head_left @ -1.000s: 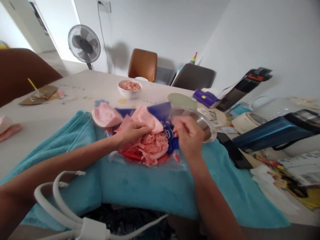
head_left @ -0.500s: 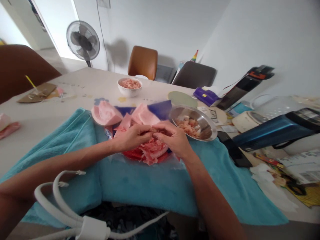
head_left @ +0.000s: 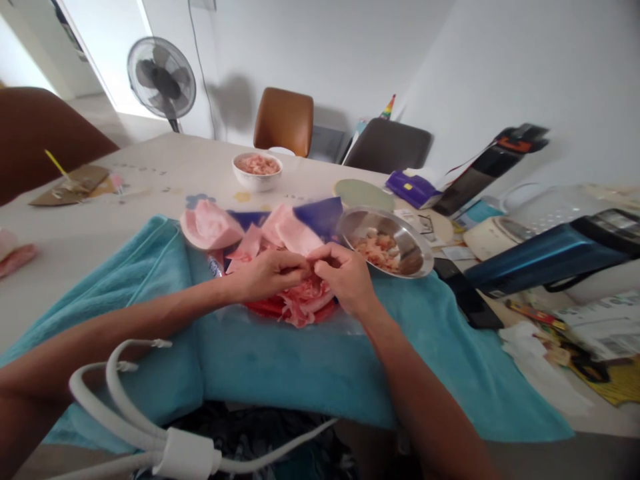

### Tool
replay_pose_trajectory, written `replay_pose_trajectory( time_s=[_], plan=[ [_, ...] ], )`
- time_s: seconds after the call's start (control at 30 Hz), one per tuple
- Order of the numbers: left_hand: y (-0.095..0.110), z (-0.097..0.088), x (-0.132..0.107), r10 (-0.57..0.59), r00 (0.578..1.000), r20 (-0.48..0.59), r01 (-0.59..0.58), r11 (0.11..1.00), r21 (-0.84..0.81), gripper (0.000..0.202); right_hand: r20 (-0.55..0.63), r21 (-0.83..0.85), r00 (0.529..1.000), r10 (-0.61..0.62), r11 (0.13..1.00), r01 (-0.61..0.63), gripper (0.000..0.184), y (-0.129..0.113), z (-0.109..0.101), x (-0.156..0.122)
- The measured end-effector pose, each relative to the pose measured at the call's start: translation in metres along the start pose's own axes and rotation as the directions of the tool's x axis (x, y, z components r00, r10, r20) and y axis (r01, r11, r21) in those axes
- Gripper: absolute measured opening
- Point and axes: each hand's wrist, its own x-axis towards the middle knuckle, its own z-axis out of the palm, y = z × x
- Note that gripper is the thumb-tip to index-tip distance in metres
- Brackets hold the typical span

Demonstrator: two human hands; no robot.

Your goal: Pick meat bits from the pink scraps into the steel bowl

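My left hand [head_left: 273,273] and my right hand [head_left: 347,277] meet over a heap of torn pink pomelo membranes [head_left: 303,307]. Both are closed, thumbs and fingertips pinching a small pomelo piece that is mostly hidden between them. Under the heap, a red plate or bag [head_left: 263,308] shows at its edge. Thick pink pomelo rind [head_left: 213,227] lies behind my left hand, with more rind pieces [head_left: 290,230] beyond my fingers. Right of my right hand stands a steel bowl [head_left: 417,250] holding pinkish pulp. A white bowl [head_left: 257,179], farther back, is full of pink pulp.
A teal towel [head_left: 290,373] covers the table's front. A phone [head_left: 467,293], a blue bottle [head_left: 540,257], a black bottle [head_left: 487,173] and a purple packet [head_left: 413,189] crowd the right. White cables [head_left: 187,453] hang close to the camera. A fan [head_left: 161,77] stands behind.
My hands have stayed over the heap, with fingertips shifting slightly and a small gap showing between them. The view has tilted a little; the bowls and rind look unmoved.
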Motion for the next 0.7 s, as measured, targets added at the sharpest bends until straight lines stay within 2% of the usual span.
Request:
replay_pose_trajectory(
  time_s=[0.1,0.2,0.47,0.7],
  plan=[
    [-0.004,0.0,0.001,-0.024,1.0,0.006,0.024,0.999,-0.047,0.017,0.049,0.202,0.992,0.113,0.972,-0.121,0.007,0.001,0.0,0.001],
    [-0.008,-0.002,0.002,-0.03,0.999,0.021,0.032,0.995,-0.095,0.018,0.129,0.352,0.979,0.158,0.916,-0.194,0.014,-0.001,-0.001,0.001],
    [-0.006,-0.003,0.002,-0.071,0.997,0.011,0.072,0.991,-0.115,0.023,0.192,0.428,0.957,0.216,0.859,-0.28,0.012,0.001,-0.003,0.002],
    [-0.004,-0.003,0.001,-0.093,0.996,-0.005,0.092,0.991,-0.102,0.026,0.274,0.562,0.919,0.282,0.728,-0.391,0.013,0.011,0.003,0.009]
  ],
)
